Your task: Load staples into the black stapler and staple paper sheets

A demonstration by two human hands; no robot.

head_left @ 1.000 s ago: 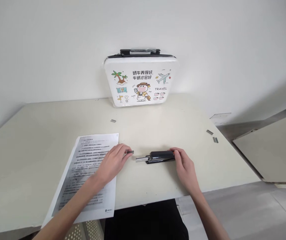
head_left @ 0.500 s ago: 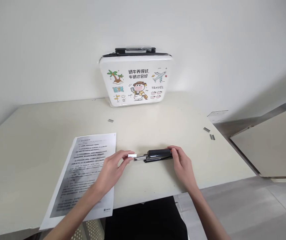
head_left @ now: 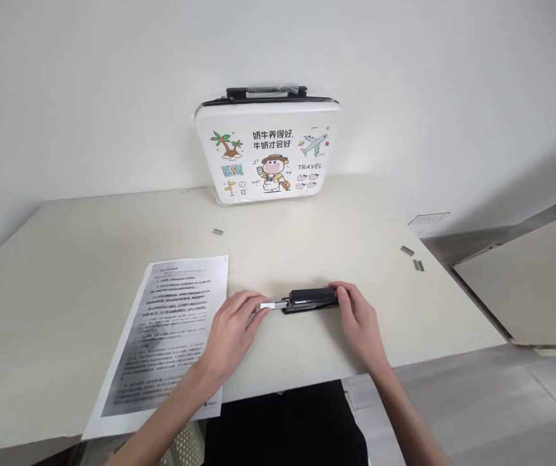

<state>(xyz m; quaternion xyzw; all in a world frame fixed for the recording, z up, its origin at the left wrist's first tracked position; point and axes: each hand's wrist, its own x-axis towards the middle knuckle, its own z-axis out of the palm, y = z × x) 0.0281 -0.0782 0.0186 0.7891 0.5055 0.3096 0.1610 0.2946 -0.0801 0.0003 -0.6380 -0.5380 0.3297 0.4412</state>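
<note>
My right hand [head_left: 361,318] grips the rear end of a black stapler [head_left: 313,298] lying on the table, thumb on the near side. A short metal tray [head_left: 282,305] sticks out of the stapler's left end. Between thumb and fingertips, my left hand [head_left: 235,327] pinches a small bright strip of staples [head_left: 267,305] over that tray. Whether the strip sits inside the tray or just on top of it, I cannot tell.
A printed sheet of paper [head_left: 161,336] lies at the left, partly under my left forearm. Against the wall stands a white cartoon case [head_left: 272,152]. Loose staple strips lie on the table, one [head_left: 217,232] before the case, others [head_left: 419,265] near the right edge.
My left hand has moved right toward the stapler with the staple strip. Less of the metal tray shows than before. My right hand keeps its grip on the stapler.
</note>
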